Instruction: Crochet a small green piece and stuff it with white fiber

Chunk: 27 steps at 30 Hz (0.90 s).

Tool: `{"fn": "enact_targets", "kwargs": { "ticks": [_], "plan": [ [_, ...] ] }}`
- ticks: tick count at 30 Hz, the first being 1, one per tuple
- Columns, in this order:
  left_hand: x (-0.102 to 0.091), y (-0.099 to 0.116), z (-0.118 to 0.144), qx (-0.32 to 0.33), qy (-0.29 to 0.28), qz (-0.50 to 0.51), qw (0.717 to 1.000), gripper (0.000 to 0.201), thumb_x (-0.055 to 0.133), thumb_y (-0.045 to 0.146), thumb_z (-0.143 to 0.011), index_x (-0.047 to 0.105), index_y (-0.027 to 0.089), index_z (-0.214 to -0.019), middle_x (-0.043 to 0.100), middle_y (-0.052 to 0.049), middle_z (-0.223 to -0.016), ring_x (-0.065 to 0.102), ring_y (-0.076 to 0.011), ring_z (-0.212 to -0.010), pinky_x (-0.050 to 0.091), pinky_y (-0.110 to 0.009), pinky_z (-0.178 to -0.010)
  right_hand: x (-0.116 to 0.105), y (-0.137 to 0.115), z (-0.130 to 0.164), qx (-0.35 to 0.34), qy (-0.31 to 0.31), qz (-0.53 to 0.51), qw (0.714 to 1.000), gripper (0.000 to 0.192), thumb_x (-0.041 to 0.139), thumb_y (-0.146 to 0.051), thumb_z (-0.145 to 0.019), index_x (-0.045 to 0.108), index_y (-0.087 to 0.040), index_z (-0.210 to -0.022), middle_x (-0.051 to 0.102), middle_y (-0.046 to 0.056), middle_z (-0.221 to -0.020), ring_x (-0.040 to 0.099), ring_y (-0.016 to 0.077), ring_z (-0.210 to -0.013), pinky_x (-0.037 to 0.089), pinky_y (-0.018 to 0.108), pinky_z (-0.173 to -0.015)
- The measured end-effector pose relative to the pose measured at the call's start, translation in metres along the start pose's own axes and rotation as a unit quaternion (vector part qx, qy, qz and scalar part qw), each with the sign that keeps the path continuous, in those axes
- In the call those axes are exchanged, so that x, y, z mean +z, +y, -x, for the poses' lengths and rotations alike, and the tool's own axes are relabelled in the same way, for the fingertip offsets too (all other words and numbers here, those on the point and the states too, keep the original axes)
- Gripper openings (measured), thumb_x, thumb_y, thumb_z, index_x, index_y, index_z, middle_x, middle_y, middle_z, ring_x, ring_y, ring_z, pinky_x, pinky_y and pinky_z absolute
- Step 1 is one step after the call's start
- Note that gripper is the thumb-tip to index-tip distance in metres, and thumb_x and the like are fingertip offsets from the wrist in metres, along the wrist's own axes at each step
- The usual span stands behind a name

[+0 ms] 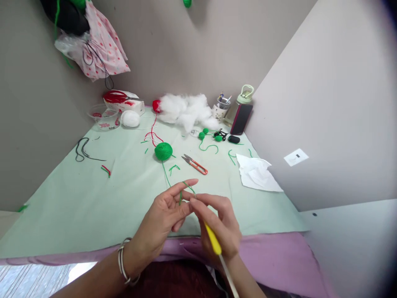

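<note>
Your left hand [167, 211] pinches the green yarn [186, 188], looped over its forefinger; your right hand [221, 227] is closed around the yellow hook [213, 240]. The yarn looks light, limp and likely to slip, so pinch it close to the loop.

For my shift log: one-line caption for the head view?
Left hand loops green yarn from a ball; right hand holds a yellow-handled crochet hook.
</note>
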State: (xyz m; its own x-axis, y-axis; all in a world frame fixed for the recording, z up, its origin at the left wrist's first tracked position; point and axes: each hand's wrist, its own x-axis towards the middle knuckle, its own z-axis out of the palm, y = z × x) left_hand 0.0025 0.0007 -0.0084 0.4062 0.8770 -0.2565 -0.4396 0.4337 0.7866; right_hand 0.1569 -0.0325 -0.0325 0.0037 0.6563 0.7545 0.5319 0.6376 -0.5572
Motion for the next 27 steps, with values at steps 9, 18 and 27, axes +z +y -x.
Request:
{"fn": "enact_targets", "kwargs": {
  "ticks": [9, 18, 27],
  "plan": [
    [-0.005, 0.008, -0.001, -0.002, -0.008, 0.024, 1.000, 0.032, 0.089, 0.027, -0.082, 0.083, 0.022, -0.114, 0.060, 0.003, -0.085, 0.030, 0.0008, -0.049, 0.022, -0.018, -0.047, -0.005, -0.001, -0.013, 0.202, 0.053, -0.208, 0.955, 0.020, 0.061, -0.023, -0.104, 0.080, -0.025, -0.100, 0.075, 0.005, -0.088, 0.066, 0.0176, -0.074, 0.057, 0.033, -0.067],
    [-0.009, 0.002, 0.001, 0.052, 0.011, -0.110, 0.992, 0.035, 0.084, 0.034, -0.086, 0.081, 0.027, -0.120, 0.066, -0.001, -0.094, 0.041, -0.0066, -0.058, 0.033, -0.023, -0.051, -0.005, 0.008, -0.010, 0.257, 0.043, -0.295, 0.919, 0.020, 0.061, -0.028, -0.106, 0.079, -0.024, -0.099, 0.078, 0.004, -0.091, 0.067, 0.0144, -0.073, 0.057, 0.029, -0.069],
    [-0.010, -0.003, 0.005, 0.086, 0.051, -0.174, 0.980, 0.035, 0.081, 0.028, -0.090, 0.079, 0.027, -0.125, 0.058, 0.003, -0.084, 0.040, -0.0078, -0.060, 0.037, -0.023, -0.058, -0.012, -0.004, -0.010, 0.097, -0.025, -0.107, 0.989, 0.028, 0.052, -0.009, -0.105, 0.072, -0.026, -0.115, 0.078, 0.004, -0.100, 0.072, 0.0155, -0.089, 0.060, 0.029, -0.078]
  ]
}}
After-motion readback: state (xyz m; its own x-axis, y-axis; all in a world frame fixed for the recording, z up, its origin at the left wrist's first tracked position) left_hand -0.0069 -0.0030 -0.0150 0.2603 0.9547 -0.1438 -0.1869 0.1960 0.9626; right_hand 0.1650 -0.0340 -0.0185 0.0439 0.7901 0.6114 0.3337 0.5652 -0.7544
